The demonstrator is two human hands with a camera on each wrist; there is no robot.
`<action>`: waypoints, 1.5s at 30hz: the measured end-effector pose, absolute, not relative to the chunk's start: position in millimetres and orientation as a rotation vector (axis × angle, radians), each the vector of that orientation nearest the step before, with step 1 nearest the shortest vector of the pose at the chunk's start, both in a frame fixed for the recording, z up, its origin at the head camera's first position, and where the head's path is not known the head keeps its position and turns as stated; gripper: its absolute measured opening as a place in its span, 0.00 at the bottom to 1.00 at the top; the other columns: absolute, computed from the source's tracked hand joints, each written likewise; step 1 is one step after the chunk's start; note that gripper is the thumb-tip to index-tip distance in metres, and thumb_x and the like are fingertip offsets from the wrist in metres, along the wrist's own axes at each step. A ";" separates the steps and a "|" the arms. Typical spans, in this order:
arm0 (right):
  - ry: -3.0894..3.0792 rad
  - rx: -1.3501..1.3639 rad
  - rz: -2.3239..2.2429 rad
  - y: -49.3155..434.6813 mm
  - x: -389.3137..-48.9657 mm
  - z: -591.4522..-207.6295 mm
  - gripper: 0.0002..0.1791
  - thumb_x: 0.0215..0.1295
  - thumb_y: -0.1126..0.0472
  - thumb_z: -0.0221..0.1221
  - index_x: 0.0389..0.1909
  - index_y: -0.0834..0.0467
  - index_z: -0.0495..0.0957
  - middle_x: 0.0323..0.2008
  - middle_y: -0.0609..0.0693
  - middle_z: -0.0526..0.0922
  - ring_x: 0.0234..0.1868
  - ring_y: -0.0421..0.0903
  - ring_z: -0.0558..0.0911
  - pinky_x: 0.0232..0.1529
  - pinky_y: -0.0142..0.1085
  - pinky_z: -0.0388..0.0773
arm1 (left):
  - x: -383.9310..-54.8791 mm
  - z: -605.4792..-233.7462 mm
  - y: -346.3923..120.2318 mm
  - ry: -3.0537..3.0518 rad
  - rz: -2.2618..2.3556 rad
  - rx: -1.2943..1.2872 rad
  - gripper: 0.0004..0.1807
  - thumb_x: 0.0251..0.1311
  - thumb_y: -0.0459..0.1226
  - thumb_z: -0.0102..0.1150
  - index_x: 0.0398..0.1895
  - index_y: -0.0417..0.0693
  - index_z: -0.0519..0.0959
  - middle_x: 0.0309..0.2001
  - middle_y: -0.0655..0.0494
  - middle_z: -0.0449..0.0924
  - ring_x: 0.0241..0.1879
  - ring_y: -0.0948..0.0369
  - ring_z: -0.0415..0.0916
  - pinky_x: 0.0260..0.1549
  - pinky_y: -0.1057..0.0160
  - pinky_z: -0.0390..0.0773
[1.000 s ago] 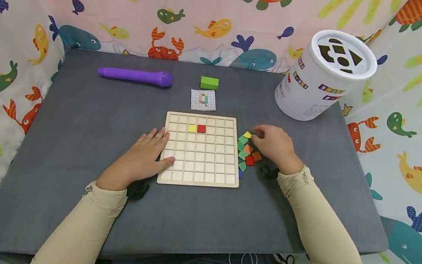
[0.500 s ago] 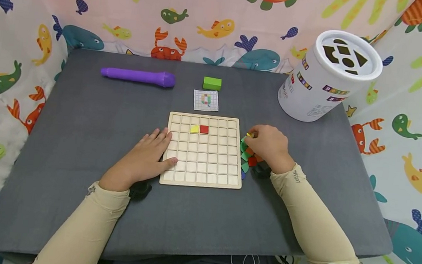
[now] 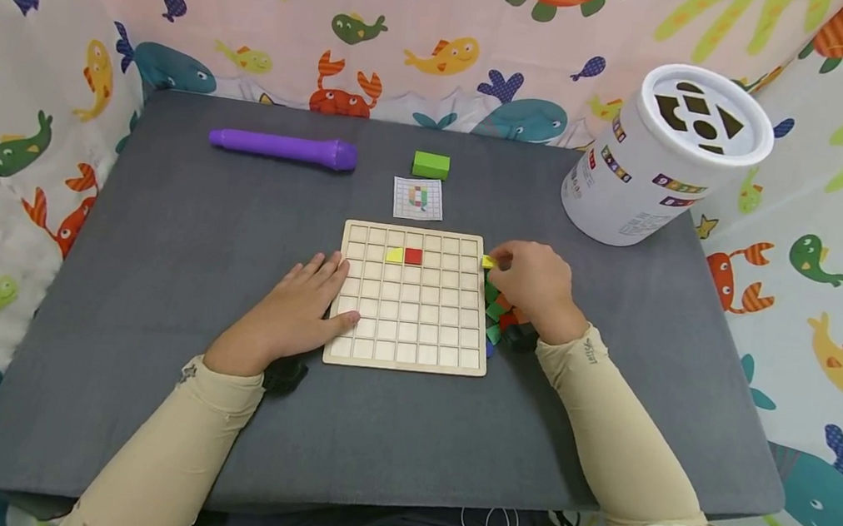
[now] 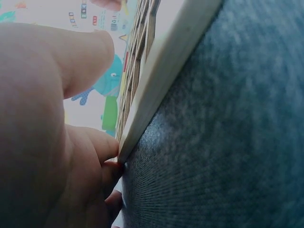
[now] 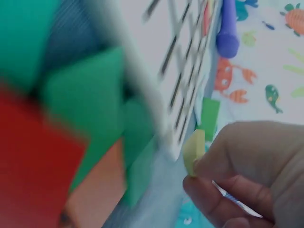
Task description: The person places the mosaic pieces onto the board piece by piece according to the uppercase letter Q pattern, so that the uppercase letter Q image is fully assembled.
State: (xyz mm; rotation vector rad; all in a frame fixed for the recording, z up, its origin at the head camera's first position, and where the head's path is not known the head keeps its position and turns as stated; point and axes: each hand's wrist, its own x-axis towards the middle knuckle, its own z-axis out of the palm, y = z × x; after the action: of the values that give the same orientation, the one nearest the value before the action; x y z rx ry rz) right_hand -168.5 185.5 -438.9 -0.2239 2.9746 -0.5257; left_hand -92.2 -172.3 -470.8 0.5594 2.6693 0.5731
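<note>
Across the near edge of the grey worktop (image 3: 391,436), a person's beige sleeves (image 3: 153,440) lead to a pale wooden board (image 3: 418,333) divided into square cells. The left hand (image 3: 287,314) rests at its left side, fingers outstretched and grasping nothing, thumb over the cells. Beside the board's right edge lies a heap of small tiles (image 3: 494,311), green, orange, red and blue, partly hidden by the right hand (image 3: 537,288). That hand's thumb and forefinger pinch a yellow tile (image 5: 192,151) just beside the board's far right corner. Within the second row from the far edge, another yellow tile (image 3: 395,255) fills one cell and a red tile (image 3: 413,256) the next to its right. Beyond the board lies a small printed card (image 3: 418,199), with a green block (image 3: 431,166) just behind it. A purple stick (image 3: 281,147) lies left of the block, and a white tub (image 3: 659,167) with dark shapes on its lid (image 3: 743,147) stands well to the right. Behind hangs a cloth (image 3: 292,18) printed with sea animals.
</note>
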 end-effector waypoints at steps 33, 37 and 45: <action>2.833 -0.479 -0.588 169.4 -158.4 -429.9 0.17 0.78 0.55 0.57 0.59 0.51 0.89 0.54 0.48 0.86 0.34 0.48 0.78 0.33 0.44 0.75 | -92.9 -465.8 -159.9 2.666 0.536 0.595 0.50 0.80 0.61 0.47 0.87 0.38 0.43 0.86 0.42 0.36 0.85 0.43 0.33 0.80 0.41 0.37; 2.863 -0.385 -0.678 195.3 -151.4 -428.1 0.16 0.80 0.56 0.58 0.60 0.50 0.89 0.53 0.49 0.85 0.27 0.48 0.76 0.26 0.45 0.73 | -94.7 -467.5 -162.3 2.668 0.527 0.589 0.50 0.80 0.62 0.46 0.87 0.38 0.42 0.86 0.42 0.36 0.85 0.43 0.32 0.80 0.41 0.37; 2.858 -0.281 -0.671 236.8 -138.3 -433.3 0.17 0.78 0.55 0.59 0.60 0.52 0.88 0.55 0.51 0.85 0.38 0.51 0.80 0.32 0.48 0.79 | -94.6 -469.9 -168.3 2.670 0.506 0.558 0.51 0.79 0.63 0.45 0.87 0.39 0.42 0.86 0.42 0.34 0.85 0.43 0.31 0.80 0.41 0.36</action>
State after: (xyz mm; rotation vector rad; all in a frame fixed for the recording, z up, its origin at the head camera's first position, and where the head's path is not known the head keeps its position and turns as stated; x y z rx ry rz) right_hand -138.3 236.8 -433.3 -0.2808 2.8581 -0.6710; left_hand -94.6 -168.3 -469.9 0.5576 2.6696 0.5063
